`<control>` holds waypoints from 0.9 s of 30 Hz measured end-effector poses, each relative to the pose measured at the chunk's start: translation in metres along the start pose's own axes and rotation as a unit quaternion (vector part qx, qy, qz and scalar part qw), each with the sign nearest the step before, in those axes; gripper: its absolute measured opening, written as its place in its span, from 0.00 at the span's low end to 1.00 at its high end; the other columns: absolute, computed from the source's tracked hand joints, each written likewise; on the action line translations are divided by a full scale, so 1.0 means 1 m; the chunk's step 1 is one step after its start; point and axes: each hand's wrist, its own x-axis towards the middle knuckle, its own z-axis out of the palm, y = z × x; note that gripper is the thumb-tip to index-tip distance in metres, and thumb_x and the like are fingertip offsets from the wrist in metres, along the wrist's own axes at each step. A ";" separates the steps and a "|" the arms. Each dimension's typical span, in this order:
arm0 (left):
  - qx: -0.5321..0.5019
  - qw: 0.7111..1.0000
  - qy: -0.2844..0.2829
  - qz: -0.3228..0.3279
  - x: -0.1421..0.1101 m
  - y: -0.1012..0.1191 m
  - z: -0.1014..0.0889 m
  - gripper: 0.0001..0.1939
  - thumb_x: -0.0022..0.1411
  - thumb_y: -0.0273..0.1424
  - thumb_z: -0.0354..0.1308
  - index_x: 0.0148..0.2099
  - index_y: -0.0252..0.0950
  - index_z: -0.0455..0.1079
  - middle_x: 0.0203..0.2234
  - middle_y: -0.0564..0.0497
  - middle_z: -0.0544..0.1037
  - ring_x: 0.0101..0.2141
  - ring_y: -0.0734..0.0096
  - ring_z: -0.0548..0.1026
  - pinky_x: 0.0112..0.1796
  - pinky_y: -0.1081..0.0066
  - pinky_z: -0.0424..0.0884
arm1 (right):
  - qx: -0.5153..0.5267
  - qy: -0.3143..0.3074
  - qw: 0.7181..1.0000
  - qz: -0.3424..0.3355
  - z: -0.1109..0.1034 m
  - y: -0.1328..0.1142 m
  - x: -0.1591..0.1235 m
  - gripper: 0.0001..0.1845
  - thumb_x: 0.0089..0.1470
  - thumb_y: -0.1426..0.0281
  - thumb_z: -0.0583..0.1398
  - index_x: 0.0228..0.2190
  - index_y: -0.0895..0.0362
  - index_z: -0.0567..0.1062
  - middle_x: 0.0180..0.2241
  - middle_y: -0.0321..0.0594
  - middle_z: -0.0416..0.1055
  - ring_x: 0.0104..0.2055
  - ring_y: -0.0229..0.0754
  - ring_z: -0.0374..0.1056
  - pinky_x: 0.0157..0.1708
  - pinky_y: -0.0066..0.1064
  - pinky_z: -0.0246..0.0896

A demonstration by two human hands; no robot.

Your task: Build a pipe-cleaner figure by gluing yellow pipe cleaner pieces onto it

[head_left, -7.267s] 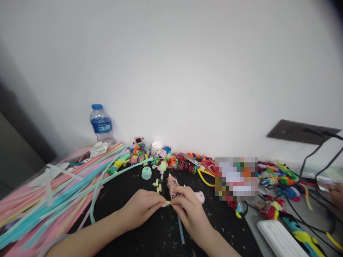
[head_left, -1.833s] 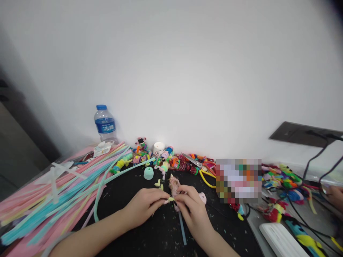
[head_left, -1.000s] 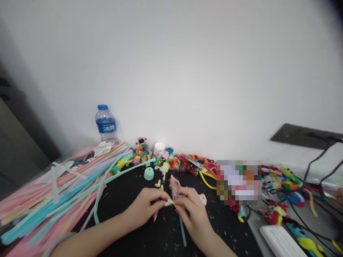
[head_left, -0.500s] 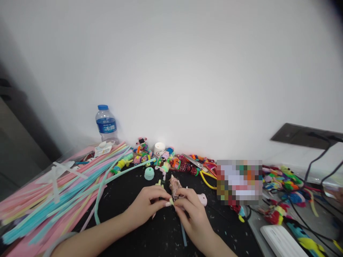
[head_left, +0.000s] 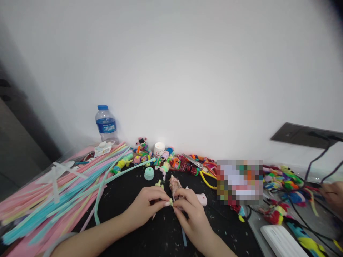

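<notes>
My left hand (head_left: 148, 205) pinches a small pale yellow-green piece of pipe cleaner (head_left: 170, 201) between thumb and forefinger. Meeting it from the other side, the fingertips of my right hand (head_left: 191, 212) are closed on the same piece. Beyond my right fingers lies a brownish, fuzzy clump (head_left: 175, 184), partly covered by them. A pale pink object (head_left: 201, 200) pokes out behind that hand, its kind unclear. Below, a blue-grey stick (head_left: 183, 236) rests on the black mat (head_left: 150, 239). Another pale yellow-green bit (head_left: 159, 184) shows just past my left knuckles.
Bundles of pastel pipe cleaners (head_left: 80, 185) fill the left side, with a water bottle (head_left: 106, 125) behind. A mint coil (head_left: 149, 174), white cup (head_left: 159, 149) and scissors (head_left: 200, 167) lie ahead. Cables (head_left: 308, 175), a white box (head_left: 282, 241) and another person's hand (head_left: 333, 196) are right.
My hands stay nearly in place, with the yellow-green piece shifted slightly between the fingertips. At the right edge, the other person's hand has come further into view.
</notes>
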 end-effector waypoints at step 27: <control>-0.113 0.965 0.168 -0.166 0.014 -0.026 -0.021 0.13 0.59 0.39 0.51 0.35 0.33 0.65 0.11 0.62 0.59 0.13 0.81 0.54 0.20 0.78 0.52 | -0.236 -0.100 0.949 0.182 -0.017 0.011 0.004 0.23 0.41 0.78 0.52 0.43 0.57 0.67 0.41 0.44 0.65 0.44 0.50 0.59 0.40 0.39 0.52</control>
